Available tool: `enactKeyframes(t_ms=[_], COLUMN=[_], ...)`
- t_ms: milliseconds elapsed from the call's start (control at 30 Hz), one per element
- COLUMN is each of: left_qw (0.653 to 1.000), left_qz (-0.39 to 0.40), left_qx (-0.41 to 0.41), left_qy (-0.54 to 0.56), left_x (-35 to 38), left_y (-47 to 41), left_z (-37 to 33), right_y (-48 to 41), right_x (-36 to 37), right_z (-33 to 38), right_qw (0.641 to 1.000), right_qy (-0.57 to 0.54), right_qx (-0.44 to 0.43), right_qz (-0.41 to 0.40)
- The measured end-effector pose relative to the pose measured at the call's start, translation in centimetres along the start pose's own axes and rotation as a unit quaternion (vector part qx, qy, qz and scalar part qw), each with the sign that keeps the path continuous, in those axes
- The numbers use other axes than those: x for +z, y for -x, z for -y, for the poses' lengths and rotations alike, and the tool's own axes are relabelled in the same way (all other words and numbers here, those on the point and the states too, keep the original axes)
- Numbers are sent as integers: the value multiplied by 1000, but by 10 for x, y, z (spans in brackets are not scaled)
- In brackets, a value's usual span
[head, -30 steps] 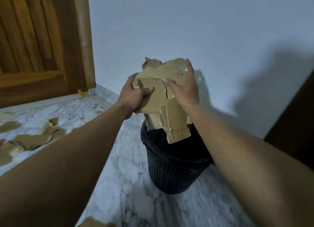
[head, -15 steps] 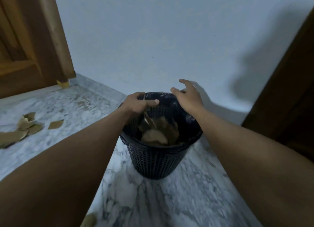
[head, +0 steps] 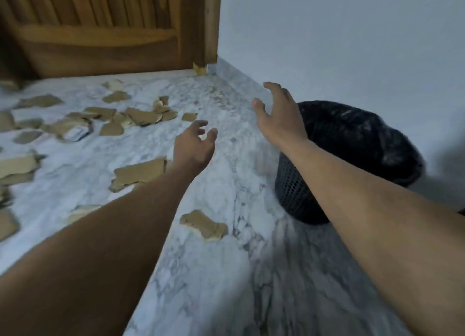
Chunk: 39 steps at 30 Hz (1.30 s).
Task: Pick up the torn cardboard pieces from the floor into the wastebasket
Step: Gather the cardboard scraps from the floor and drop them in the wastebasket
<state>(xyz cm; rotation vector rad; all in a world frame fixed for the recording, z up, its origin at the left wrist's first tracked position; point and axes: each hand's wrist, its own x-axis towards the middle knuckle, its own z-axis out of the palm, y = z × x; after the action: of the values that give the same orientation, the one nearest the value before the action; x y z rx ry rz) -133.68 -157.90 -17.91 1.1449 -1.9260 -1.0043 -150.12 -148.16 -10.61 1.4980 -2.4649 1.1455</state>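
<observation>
Several torn brown cardboard pieces lie on the marble floor: a cluster at the back left, one larger piece by my left wrist, one small piece between my forearms. The black mesh wastebasket with a black liner stands at the right against the wall. My left hand hovers open over the floor, holding nothing. My right hand is open with fingers spread, just left of the basket's rim, also without anything in it.
A wooden door closes off the back left. A pale wall runs behind the basket. More cardboard scraps lie along the left edge of the view. White marble floor stretches in front.
Both hands held a cardboard bundle over the basket, dropped it in, then pulled away empty. The view has swung left, so the basket now sits at the right.
</observation>
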Motion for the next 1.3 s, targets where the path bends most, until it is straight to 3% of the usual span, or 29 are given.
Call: enactKeyframes(t_ms=[133, 267, 367, 500, 667, 833, 967, 1133, 1200, 1300], left_qw=[985, 908, 880, 882, 897, 900, 908, 927, 925, 922], left_qz=[-15, -21, -5, 10, 5, 44, 40, -27, -43, -71], left_qx=[-85, -166, -234, -242, -215, -166, -154, -173, -168, -159], left_qy=[-152, -383, -413, -405, -387, -400, -387, -331, -339, -345], left_x=[-63, -120, -152, -163, -167, -169, -162, -159, -159, -160], left_y=[49, 117, 159, 185, 154, 116, 95, 76, 72, 71], left_z=[107, 191, 232, 268, 287, 299, 301, 300, 300, 300], right_y=[43, 105, 152, 175, 114, 50, 36, 56, 65, 75], right_x=[91, 174, 227, 272, 300, 326, 360, 394, 398, 396], right_z=[17, 4, -6, -1, -1, 14, 41, 57, 63, 70], right_qw=[995, 962, 928, 935, 957, 936, 913, 920, 939, 964], right_qy=[8, 60, 94, 168, 113, 117, 146, 154, 110, -55], right_qx=[-22, 56, 124, 73, 78, 91, -5, -154, -170, -149], right_qz=[93, 260, 338, 304, 254, 319, 381, 326, 276, 214])
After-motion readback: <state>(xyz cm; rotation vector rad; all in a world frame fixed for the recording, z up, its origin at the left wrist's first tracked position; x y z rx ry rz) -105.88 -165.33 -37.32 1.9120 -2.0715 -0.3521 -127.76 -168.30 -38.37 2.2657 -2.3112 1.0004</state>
